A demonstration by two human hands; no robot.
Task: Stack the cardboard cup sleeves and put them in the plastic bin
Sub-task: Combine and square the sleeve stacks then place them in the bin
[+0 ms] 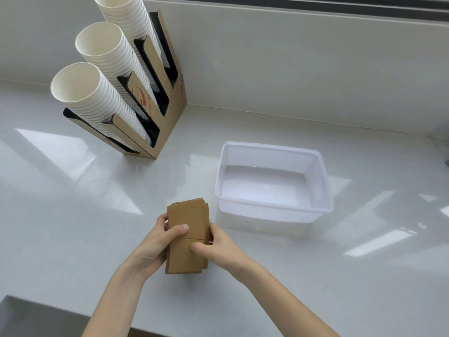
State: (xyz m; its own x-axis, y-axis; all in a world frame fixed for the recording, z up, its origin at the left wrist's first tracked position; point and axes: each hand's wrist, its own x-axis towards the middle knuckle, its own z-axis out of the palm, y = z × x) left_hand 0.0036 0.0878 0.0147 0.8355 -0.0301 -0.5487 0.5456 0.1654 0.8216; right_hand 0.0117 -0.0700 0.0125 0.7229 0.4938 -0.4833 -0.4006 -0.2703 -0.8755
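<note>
your left hand (155, 242) and right hand (216, 246) both hold the pile of cardboard cup sleeves (187, 234) from the sides, just above the white table (73, 215), with the plastic bin (274, 207) empty and close by on your right. the far edges of the pile look a bit uneven, so squeeze the sides gently and tap it flat first. then keep both hands snug and lower the pile flat into the bin.

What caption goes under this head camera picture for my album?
Left hand and right hand square up a stack of cardboard sleeves beside the empty plastic bin.
</note>
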